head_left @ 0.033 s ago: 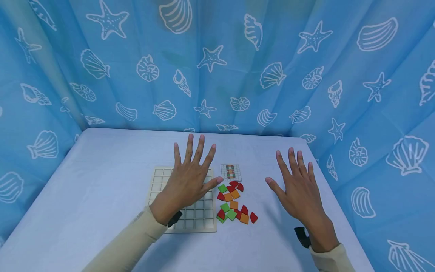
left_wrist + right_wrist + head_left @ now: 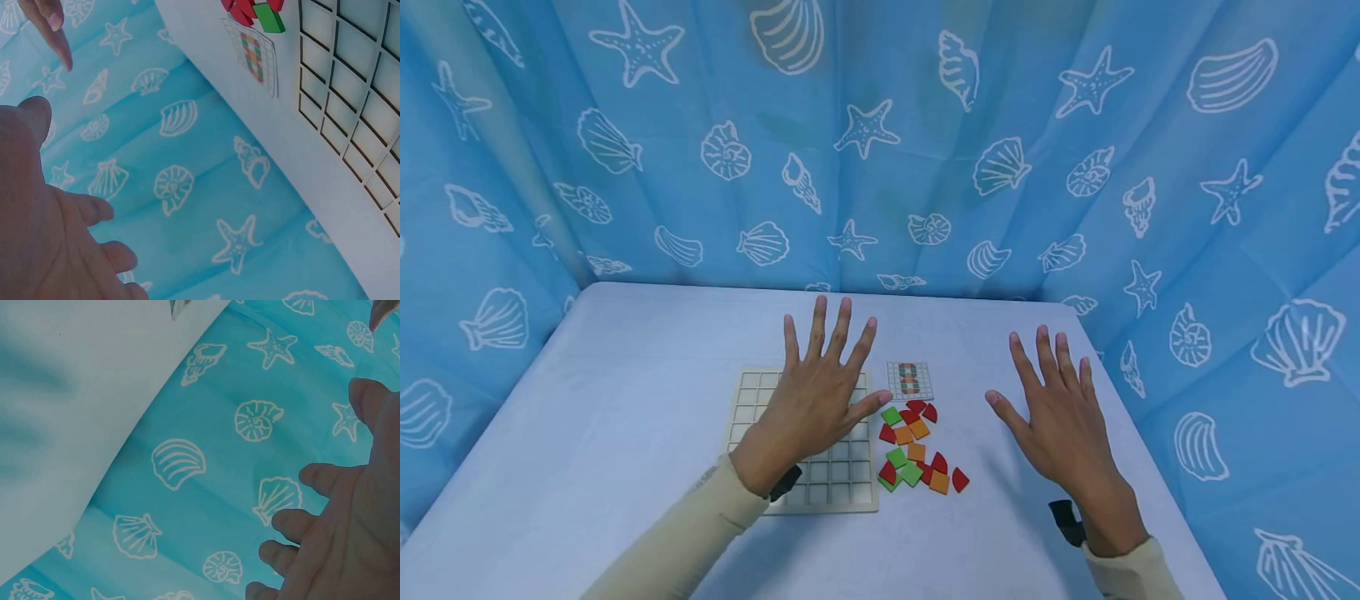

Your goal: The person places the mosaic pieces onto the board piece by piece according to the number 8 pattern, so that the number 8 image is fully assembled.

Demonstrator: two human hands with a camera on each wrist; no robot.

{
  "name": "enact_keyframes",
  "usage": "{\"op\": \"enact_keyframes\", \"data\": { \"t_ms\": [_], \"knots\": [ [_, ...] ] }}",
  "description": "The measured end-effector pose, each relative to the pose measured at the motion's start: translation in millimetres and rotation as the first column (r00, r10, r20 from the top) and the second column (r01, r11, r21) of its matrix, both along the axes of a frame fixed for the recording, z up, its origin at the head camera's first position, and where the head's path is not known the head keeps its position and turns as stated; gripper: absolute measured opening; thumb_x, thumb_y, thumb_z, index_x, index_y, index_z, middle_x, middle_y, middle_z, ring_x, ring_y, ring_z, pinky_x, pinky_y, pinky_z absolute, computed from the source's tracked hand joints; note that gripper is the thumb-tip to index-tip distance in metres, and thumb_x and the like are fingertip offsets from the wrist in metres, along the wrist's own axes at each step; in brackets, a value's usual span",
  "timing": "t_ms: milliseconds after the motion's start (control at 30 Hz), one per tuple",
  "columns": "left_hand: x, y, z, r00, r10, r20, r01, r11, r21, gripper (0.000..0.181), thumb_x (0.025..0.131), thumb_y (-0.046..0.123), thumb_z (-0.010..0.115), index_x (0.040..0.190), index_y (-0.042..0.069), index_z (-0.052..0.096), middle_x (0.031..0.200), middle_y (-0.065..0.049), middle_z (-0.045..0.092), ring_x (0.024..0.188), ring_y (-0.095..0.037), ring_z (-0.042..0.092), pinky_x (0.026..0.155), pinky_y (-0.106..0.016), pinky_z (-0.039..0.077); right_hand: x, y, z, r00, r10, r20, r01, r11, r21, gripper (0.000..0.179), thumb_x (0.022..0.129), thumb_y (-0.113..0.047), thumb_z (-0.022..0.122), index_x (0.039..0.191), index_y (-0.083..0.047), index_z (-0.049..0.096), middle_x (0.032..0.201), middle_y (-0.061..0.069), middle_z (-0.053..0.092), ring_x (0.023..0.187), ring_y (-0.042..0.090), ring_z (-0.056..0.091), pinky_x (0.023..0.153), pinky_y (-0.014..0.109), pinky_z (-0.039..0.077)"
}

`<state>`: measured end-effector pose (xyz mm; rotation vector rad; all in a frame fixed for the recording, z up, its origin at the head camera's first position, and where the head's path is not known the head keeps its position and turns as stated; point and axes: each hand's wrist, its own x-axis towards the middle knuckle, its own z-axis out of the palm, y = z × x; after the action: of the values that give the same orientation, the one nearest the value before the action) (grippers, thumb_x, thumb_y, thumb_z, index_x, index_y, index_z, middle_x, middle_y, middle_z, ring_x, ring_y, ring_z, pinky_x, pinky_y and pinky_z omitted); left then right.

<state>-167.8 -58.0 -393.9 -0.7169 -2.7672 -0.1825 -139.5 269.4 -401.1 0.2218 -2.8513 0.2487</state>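
My left hand (image 2: 816,398), fingers straight and spread, is held over a wooden grid board (image 2: 842,507) and hides part of it. In the left wrist view the board's square cells (image 2: 350,81) show at the right. Off to the right, my right hand (image 2: 1063,421) hovers above the white table with its fingers spread and nothing in them. Between the hands lies a loose group of flat pieces: green squares (image 2: 912,473), orange squares (image 2: 939,482) and red quarter-circles (image 2: 960,480), some overlapping. Behind them a small pattern card (image 2: 910,381) carries a coloured design on a printed grid.
A white cloth covers the table (image 2: 647,400). Blue curtains (image 2: 880,208) with white shell and starfish prints surround its back and sides. Each wrist wears a dark strap-like band, the right one (image 2: 1067,523) near the sleeve cuff.
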Motion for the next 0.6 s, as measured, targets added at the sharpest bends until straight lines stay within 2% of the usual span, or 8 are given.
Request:
{"op": "enact_keyframes", "data": {
  "t_ms": [200, 333, 433, 600],
  "knots": [
    [2.0, -1.8, 0.4, 1.000, -0.005, 0.028, 0.005, 1.000, 0.004, 0.091, 0.102, 0.070, 0.050, 0.172, 0.019, 0.020, 0.180, -0.018, 0.000, 0.165, -0.051, -0.006, 0.125, -0.082, 0.004, 2.1, -1, -0.7, 1.000, -0.004, -0.010, 0.004, 1.000, -0.020, 0.091, 0.100, -0.055, 0.064, 0.172, -0.024, 0.019, 0.179, 0.018, 0.010, 0.166, 0.047, 0.006, 0.131, 0.073, 0.006],
    [1.7, -9.5, -0.8, 0.997, -0.015, 0.081, 0.012, 0.999, 0.036, 0.089, 0.103, 0.068, 0.050, 0.172, 0.021, 0.019, 0.180, -0.017, 0.002, 0.165, -0.048, -0.006, 0.128, -0.078, 0.001, 0.4, -7, -5.7, 0.999, -0.020, -0.027, 0.018, 0.997, -0.080, 0.087, 0.100, -0.048, 0.068, 0.171, -0.023, 0.026, 0.177, 0.020, 0.021, 0.163, 0.050, 0.020, 0.126, 0.077, 0.021],
    [1.0, -21.2, -6.1, 0.993, -0.026, 0.112, 0.016, 0.996, 0.088, 0.087, 0.104, 0.064, 0.055, 0.171, 0.020, 0.023, 0.179, -0.016, 0.014, 0.167, -0.044, 0.009, 0.132, -0.072, 0.006, -1.9, -14, -13.8, 0.999, -0.027, -0.033, 0.020, 0.985, -0.172, 0.079, 0.099, -0.039, 0.073, 0.167, -0.022, 0.037, 0.172, 0.019, 0.036, 0.155, 0.048, 0.036, 0.117, 0.077, 0.038],
    [4.1, -50.6, -21.9, 0.988, -0.021, 0.150, -0.008, 0.981, 0.192, 0.082, 0.100, 0.050, 0.071, 0.166, 0.016, 0.038, 0.170, -0.017, 0.041, 0.157, -0.039, 0.040, 0.129, -0.065, 0.029, -3.9, -26, -31.4, 0.999, -0.042, 0.010, 0.042, 0.934, -0.355, 0.062, 0.095, -0.030, 0.081, 0.152, -0.020, 0.058, 0.150, 0.013, 0.060, 0.132, 0.034, 0.060, 0.102, 0.064, 0.058]
  ]
}}
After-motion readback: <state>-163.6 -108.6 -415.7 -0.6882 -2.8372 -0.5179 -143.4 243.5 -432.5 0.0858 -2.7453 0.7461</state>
